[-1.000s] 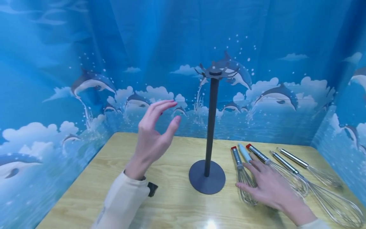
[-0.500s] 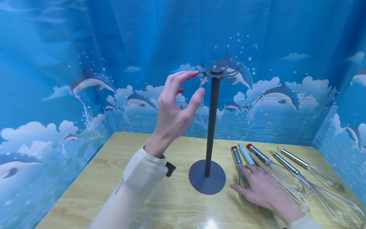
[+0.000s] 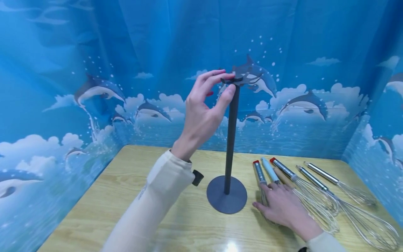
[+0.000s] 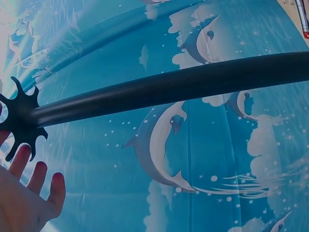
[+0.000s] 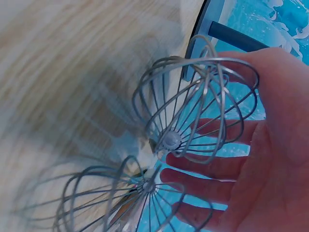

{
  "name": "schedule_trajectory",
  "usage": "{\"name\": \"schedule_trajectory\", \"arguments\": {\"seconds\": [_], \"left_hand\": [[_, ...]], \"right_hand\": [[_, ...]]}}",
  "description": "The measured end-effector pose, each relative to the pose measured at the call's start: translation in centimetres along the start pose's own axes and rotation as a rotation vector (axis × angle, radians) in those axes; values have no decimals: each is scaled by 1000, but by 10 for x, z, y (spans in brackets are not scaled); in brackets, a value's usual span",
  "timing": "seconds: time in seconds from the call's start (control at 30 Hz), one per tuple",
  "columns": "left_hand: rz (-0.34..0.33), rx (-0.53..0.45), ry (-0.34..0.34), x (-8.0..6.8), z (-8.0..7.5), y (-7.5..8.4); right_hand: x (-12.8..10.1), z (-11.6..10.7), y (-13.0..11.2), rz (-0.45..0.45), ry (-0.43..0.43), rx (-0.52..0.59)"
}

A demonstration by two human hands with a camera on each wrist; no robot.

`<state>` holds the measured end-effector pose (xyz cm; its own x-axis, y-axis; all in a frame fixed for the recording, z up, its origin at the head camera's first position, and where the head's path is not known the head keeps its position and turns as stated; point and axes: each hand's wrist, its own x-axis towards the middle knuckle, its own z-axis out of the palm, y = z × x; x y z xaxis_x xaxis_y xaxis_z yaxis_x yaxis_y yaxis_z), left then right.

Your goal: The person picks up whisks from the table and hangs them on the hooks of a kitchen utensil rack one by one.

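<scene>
left hand (image 3: 201, 112) risen to notched rack top (image 3: 234, 79)

Bright, even overhead light throws glare on the wooden table (image 3: 231, 246) near the bottom edge, while the right wrist view blurs heavily.

Our count on the wooden table

We count one dark stand (image 3: 231, 133): a single pole rising from one round base, with one notched disc at its top. Beside it lie the whisks, and we make out six handles in the row: two red-tipped steel whisks (image 3: 259, 172), one pale blue-handled whisk (image 3: 269, 169), one wooden-handled whisk (image 3: 282, 177) and two plain steel whisks (image 3: 318, 180). We see one table (image 3: 104, 206) under them, and two hands: one left hand (image 3: 204, 108) and one right hand (image 3: 280, 204). The right wrist view shows only two wire heads close up.
</scene>
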<state>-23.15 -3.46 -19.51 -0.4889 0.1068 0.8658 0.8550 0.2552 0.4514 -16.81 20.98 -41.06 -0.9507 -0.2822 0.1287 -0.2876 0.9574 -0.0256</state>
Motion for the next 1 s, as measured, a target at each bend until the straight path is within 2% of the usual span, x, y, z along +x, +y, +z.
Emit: {"name": "schedule_trajectory", "arguments": {"seconds": [0.2, 0.47, 0.73, 1.0], "left_hand": [[-2, -57, 8, 4, 4, -4], [4, -133, 30, 8, 9, -6], [-14, -271, 12, 15, 11, -8], [-8, -338, 17, 16, 16, -13]], "right_hand": [[9, -1, -8, 17, -34, 56], [21, 5, -21, 111, -54, 247], [30, 10, -16, 176, -67, 292], [30, 13, -10, 236, -32, 456]]}}
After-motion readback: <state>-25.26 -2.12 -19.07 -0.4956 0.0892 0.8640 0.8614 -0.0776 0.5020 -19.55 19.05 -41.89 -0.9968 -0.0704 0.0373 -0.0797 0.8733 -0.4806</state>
